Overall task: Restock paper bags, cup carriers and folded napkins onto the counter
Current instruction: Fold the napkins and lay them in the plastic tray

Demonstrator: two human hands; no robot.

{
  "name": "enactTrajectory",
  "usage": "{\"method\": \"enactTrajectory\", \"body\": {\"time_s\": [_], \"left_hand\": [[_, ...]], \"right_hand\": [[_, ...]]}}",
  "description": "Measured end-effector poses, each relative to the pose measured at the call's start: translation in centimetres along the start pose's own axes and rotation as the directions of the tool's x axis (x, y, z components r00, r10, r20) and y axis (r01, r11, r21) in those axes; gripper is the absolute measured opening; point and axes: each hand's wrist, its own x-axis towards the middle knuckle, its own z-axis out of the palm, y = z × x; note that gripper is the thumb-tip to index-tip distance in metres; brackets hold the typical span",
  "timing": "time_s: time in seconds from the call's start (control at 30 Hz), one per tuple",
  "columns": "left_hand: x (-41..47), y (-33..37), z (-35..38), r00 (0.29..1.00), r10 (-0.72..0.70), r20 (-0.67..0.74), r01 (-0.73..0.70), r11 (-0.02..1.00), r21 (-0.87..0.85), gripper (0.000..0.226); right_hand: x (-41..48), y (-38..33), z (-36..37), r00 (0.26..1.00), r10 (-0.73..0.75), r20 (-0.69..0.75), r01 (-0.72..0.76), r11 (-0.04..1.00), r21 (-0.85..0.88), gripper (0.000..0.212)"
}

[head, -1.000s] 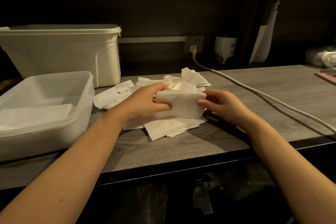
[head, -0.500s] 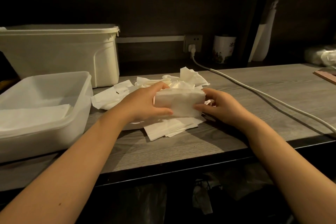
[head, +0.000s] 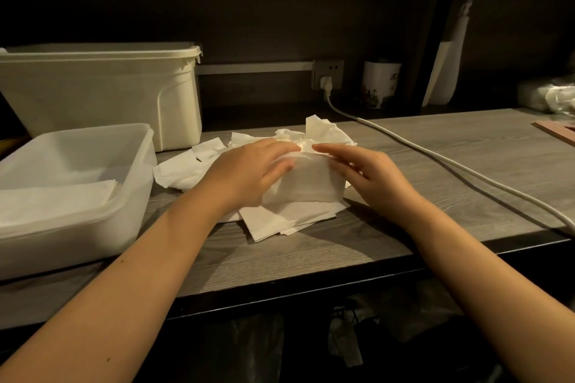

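Folded napkin (head: 311, 185) beneath flat, straight fingers of left hand (head: 249, 172) and right hand (head: 375, 179)

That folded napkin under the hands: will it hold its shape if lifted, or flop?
Probably flops: the folded napkin is thin paper, and the loose napkins behind it lie crumpled. Likely light, so a push may slide it off the stack beneath.

The left hand (head: 245, 174) covers part of the folded napkin (head: 311, 186); the cable (head: 466, 169) is cut off at right.
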Motion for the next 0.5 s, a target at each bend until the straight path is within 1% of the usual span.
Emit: {"method": "enactTrajectory", "body": {"time_s": [0.1, 0.17, 0.23, 0.33, 0.5], "left_hand": [[0.22, 0.34, 0.08, 1.000, 0.023, 0.006, -0.023, 0.999, 0.037, 0.033], [0.18, 0.46, 0.20, 1.000, 0.008, 0.028, -0.009, 0.998, 0.061, 0.034], [-0.01, 0.43, 0.41, 0.999, 0.004, 0.053, -0.007, 0.998, 0.064, 0.043], [-0.11, 0.39, 0.55, 0.997, -0.001, 0.083, 0.003, 1.000, -0.027, 0.061], [-0.11, 0.31, 0.32, 1.000, 0.020, -0.002, -0.020, 0.997, -0.068, 0.059]], "right_hand": [[0.09, 0.32, 0.06, 1.000, 0.002, -0.013, -0.003, 0.999, -0.047, 0.035], [0.09, 0.36, 0.05, 1.000, -0.007, -0.018, 0.006, 0.998, -0.064, 0.034], [0.12, 0.36, 0.13, 1.000, -0.012, -0.002, 0.012, 0.997, -0.083, 0.037], [0.20, 0.55, 0.34, 0.998, 0.019, 0.058, -0.013, 0.996, -0.093, 0.049], [0.18, 0.59, 0.30, 0.999, -0.038, 0.008, 0.039, 0.993, -0.111, 0.046]]}}
